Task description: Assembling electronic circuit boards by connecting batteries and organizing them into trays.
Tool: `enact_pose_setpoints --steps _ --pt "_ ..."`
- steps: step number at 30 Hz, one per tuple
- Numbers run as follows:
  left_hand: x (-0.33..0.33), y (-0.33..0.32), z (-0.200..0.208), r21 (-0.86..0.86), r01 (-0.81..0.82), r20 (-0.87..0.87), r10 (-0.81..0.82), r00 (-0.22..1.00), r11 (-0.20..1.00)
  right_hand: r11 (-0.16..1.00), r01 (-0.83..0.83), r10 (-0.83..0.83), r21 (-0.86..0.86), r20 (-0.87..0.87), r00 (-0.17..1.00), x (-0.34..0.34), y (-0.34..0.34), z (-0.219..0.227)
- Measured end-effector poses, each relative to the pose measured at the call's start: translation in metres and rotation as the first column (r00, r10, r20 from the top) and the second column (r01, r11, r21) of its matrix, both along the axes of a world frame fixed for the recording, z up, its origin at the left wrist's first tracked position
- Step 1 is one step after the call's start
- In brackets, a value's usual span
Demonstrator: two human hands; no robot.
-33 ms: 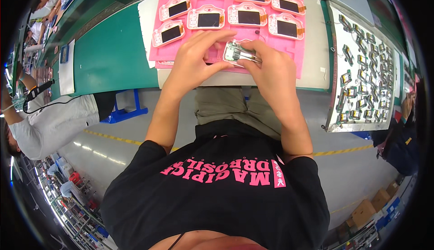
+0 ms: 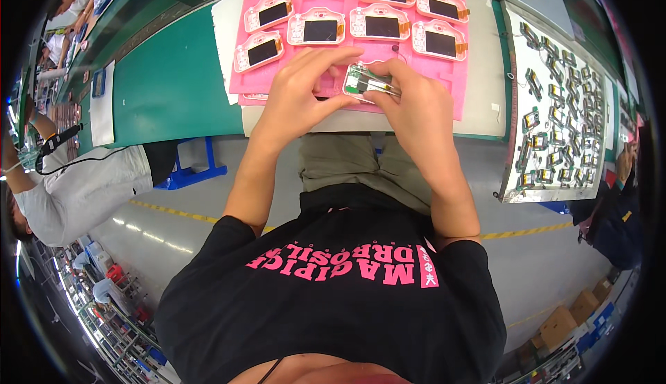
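Note:
Close in front of me, over the pink foam tray [image 2: 444, 79], is a pale-rimmed casing [image 2: 346, 87] with a green circuit board [image 2: 359, 79] in it. My left hand [image 2: 298, 86] curls around the casing's left side, thumb at its lower edge and index finger arched above. My right hand [image 2: 413, 92] pinches at the right side of the board with thumb and index finger. Thin silvery parts show between those fingers; their kind is unclear. The fingers hide the casing's right end. Several pink-framed casings with dark screens, such as one casing [image 2: 379, 23], lie beyond my hands.
At the right, a white tray [image 2: 515, 169] carries rows of small circuit boards with wires. A green mat [image 2: 166, 86] covers the bench to the left. A co-worker [image 2: 104, 183] in pale clothing is at far left, near a blue stool [image 2: 191, 172].

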State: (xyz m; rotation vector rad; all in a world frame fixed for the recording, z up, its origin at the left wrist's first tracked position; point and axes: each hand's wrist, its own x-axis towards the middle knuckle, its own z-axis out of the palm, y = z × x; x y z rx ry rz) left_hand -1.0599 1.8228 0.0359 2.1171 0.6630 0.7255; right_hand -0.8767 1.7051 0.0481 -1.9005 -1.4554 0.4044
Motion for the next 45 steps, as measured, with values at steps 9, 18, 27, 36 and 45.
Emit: enact_pose_setpoints --steps 9,18,27,36,45 --pt "0.030 -0.035 -0.012 -0.216 -0.146 0.024 0.155 0.988 0.965 0.989 -0.128 0.144 0.073 -0.274 0.951 0.055 -0.021 -0.016" --pt "0.087 0.040 0.073 -0.201 -0.177 0.164 0.211 0.964 0.963 0.806 0.586 -0.549 0.077 -0.273 0.790 0.171 -0.121 0.029" --pt "0.170 0.295 0.005 -0.156 -0.170 -0.167 0.144 0.975 0.973 0.556 0.773 -0.731 -0.307 0.263 0.630 0.234 -0.173 0.018" --pt "0.175 0.368 -0.052 0.148 -0.059 -0.291 0.100 0.952 0.987 0.656 0.670 -0.717 -0.348 -0.010 0.697 0.271 -0.170 -0.006" --pt "0.181 0.107 0.084 -0.041 0.235 -0.086 -0.237 0.968 0.971 0.792 0.598 -0.609 -0.123 -0.238 0.757 0.269 -0.171 -0.009"
